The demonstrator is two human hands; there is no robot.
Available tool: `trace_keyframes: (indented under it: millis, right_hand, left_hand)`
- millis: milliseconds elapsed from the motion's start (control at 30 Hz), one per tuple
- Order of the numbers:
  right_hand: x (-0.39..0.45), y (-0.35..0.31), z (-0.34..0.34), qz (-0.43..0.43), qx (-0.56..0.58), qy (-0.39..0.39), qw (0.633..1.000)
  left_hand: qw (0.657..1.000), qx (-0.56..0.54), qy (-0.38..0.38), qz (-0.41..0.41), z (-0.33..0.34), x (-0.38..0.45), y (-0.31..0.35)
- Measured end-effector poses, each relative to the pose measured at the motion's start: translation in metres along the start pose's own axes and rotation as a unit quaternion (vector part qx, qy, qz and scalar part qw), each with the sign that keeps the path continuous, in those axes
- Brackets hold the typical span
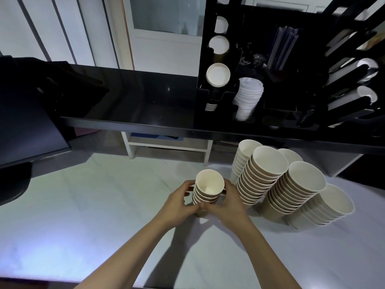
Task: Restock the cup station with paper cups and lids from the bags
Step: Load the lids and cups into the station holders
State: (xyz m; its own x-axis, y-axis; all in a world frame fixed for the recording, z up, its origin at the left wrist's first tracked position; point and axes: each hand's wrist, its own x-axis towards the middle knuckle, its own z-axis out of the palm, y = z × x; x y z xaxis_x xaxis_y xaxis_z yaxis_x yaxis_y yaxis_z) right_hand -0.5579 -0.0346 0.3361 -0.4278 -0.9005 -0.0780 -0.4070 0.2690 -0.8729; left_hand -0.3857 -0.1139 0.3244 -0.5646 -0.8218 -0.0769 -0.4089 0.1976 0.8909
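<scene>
Both hands, left and right, grip a short stack of ribbed paper cups upright on the pale counter, just left of taller leaning cup stacks.

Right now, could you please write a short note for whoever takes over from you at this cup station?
Left hand and right hand both grip a short stack of cups upright on the white table.
Five taller cup stacks wait to its right.
Done: dispenser on the black counter shows cups; white lids stand beside it.
Left: load the table's stacks. No bags in view.
</scene>
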Motion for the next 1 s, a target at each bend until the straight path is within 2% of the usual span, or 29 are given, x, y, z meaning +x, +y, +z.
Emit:
trace_keyframes:
  millis: [267,633,1000]
  right_hand:
    - [0.002,-0.006,-0.002,-0.004,-0.052,0.01,0.999]
    - [0.0,-0.013,-0.004,-0.026,-0.112,0.003,0.993]
    - [0.001,-0.019,-0.007,-0.027,-0.094,0.014,0.995]
  left_hand:
    - [0.999,-0.036,0.007,-0.01,0.005,-0.002,-0.006]
    - [1.0,-0.024,-0.003,0.0,0.004,-0.001,-0.01]
    - [1.0,-0.014,-0.005,0.0,0.004,0.002,-0.009]
